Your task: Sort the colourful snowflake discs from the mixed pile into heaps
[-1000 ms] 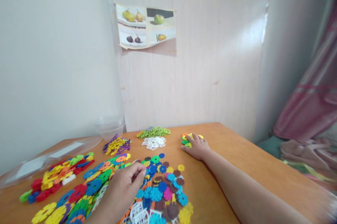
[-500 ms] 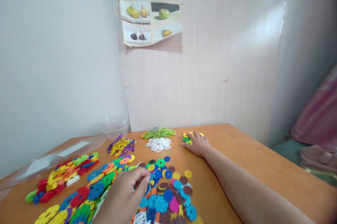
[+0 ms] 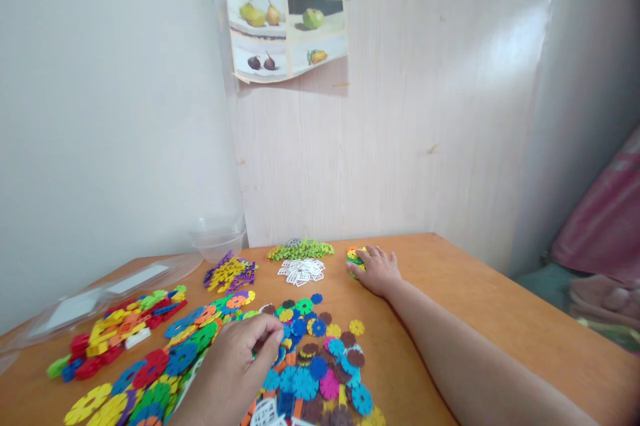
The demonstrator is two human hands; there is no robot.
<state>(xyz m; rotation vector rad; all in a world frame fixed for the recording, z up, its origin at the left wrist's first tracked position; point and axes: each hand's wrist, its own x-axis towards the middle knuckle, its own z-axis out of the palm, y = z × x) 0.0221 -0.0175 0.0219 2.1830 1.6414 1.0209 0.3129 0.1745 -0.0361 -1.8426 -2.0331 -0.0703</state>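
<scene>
My left hand (image 3: pixel 235 366) rests on the near pile of small coloured plastic discs (image 3: pixel 320 353), its fingertips pinched together over the pieces; what sits between them is hidden. My right hand (image 3: pixel 379 269) reaches far across the orange wooden table (image 3: pixel 450 306), fingers curled over a small cluster of green, yellow and orange discs (image 3: pixel 354 258). A heap of larger coloured discs (image 3: pixel 165 366) lies left of my left hand.
Separate piles lie along the table: red and yellow pieces (image 3: pixel 115 333), purple and yellow pieces (image 3: pixel 230 273), white lattice pieces (image 3: pixel 301 271), light green pieces (image 3: pixel 300 249). A clear plastic tub (image 3: pixel 219 238) and a flat clear lid (image 3: pixel 100 289) sit by the wall.
The view has swung a little to the left. My right hand has closed further over the small cluster of discs. My left hand stays pinched on the near pile.
</scene>
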